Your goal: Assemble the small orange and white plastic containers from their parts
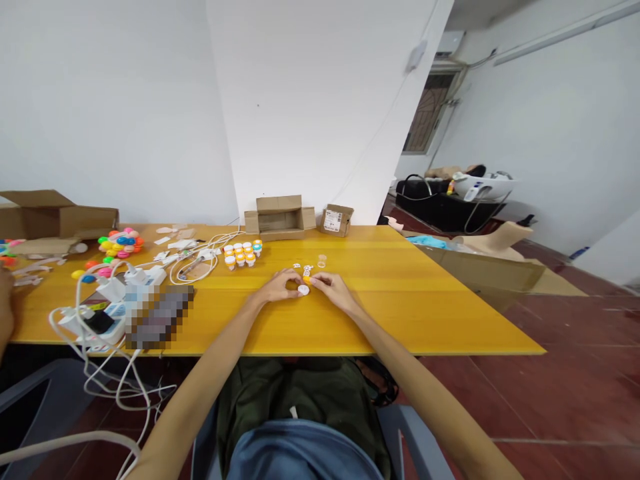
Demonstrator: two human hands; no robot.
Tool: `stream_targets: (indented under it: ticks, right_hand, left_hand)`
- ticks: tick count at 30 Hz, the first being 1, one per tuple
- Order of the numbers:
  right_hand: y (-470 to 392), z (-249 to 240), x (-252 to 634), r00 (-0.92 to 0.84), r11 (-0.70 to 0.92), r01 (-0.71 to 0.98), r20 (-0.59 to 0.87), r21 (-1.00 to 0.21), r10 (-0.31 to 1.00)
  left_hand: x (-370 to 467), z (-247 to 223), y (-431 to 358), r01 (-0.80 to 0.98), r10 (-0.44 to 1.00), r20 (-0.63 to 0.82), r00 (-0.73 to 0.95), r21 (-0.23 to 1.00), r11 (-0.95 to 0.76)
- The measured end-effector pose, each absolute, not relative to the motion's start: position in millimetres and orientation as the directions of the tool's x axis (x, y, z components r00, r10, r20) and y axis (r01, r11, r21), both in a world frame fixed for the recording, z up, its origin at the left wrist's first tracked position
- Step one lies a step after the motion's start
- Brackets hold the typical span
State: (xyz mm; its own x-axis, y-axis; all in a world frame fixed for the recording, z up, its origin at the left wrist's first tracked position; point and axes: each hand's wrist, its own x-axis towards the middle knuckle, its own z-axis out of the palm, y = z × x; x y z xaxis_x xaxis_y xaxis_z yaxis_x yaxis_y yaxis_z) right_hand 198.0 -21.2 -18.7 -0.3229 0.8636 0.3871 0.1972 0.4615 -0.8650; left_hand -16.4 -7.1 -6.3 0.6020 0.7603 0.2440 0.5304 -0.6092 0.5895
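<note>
2 hands (283, 287) work at a yellow table (425, 320) facing a white wall (310, 100).

My left hand (283, 287) and right hand (334, 292) are bare, as are my slim forearms (213, 370). I wear a plain, muted blue top (305, 452); creased dark green cloth (265, 397) covers my lap, and a small whitish tab or cord end (293, 413) shows against the green.

Bright, diffuse lt; wide-angle distortion nr edges
</note>
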Motion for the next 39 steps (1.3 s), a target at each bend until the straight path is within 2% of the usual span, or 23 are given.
stream_targets:
  ticks: [39]
  right_hand:
    - [-20.5,-18.6,198.8,-0.348,0.455,0.218,0.367,-0.863,0.863]
  left_hand:
    - [-15.9,-4.7,-8.6,0.546,0.765,0.243,0.596,0.575,-0.609]
